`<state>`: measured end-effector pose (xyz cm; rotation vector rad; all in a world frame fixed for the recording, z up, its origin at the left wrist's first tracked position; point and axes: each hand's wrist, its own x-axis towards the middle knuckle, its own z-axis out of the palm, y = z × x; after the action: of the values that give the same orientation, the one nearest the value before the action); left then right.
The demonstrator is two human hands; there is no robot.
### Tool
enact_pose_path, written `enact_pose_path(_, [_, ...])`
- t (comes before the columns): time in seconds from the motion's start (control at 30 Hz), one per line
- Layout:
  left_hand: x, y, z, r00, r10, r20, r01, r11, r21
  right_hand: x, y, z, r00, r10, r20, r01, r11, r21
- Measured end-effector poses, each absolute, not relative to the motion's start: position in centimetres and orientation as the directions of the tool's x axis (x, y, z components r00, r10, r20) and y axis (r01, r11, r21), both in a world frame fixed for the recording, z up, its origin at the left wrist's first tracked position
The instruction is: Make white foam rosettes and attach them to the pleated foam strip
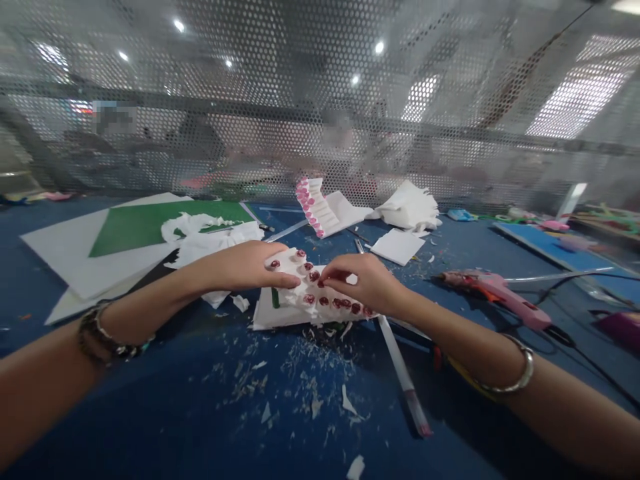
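Observation:
A white paper piece (294,297) dotted with several dark red rounds (309,299) lies in front of me, over a white base on the table. My left hand (245,268) grips its left end, thumb at the near side and fingers at the far side. From the right, my right hand (369,283) reaches onto it, thumb and index finger pinched together at a small dark red round (321,283). Whether that round is loose or attached I cannot tell. A short green strip (275,298) shows below my left thumb.
A pink glue gun (505,298) with a cable lies at the right. Nearer stands out a clear-barrelled pen (400,363) among white scraps. Green sheet (135,227), torn paper (220,241) and a pink-dotted strip (313,208) lie behind. Perforated metal mesh (280,87) rises at the table's back.

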<state>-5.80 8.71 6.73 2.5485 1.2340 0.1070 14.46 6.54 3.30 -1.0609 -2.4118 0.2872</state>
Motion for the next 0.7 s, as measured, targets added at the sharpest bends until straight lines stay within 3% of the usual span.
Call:
enact_pose_path(0.3, [-6.1, 10.4, 6.9, 0.665, 0.745, 0.06, 0.682, -0.638, 0.358, 16.7, 7.5, 5.8, -0.5, 0.814, 0.296, 0.754, 0.577, -0.314])
enact_pose_path(0.43, [-5.8, 11.9, 8.5, 0.706, 0.708, -0.013, 0.657, -0.649, 0.385, 17.4, 8.1, 5.9, -0.456, 0.847, 0.275, 0.795, 0.526, -0.303])
enact_pose_path(0.57, [-5.2, 12.2, 10.5, 0.753, 0.658, -0.023, 0.613, -0.689, 0.387, 17.7, 8.4, 5.7, -0.386, 0.893, 0.231, 0.831, 0.445, -0.334])
enact_pose_path(0.7, [-4.6, 11.2, 12.3, 0.791, 0.612, 0.016, 0.577, -0.754, 0.315, 17.8, 8.2, 6.0, -0.373, 0.913, 0.166, 0.808, 0.408, -0.425])
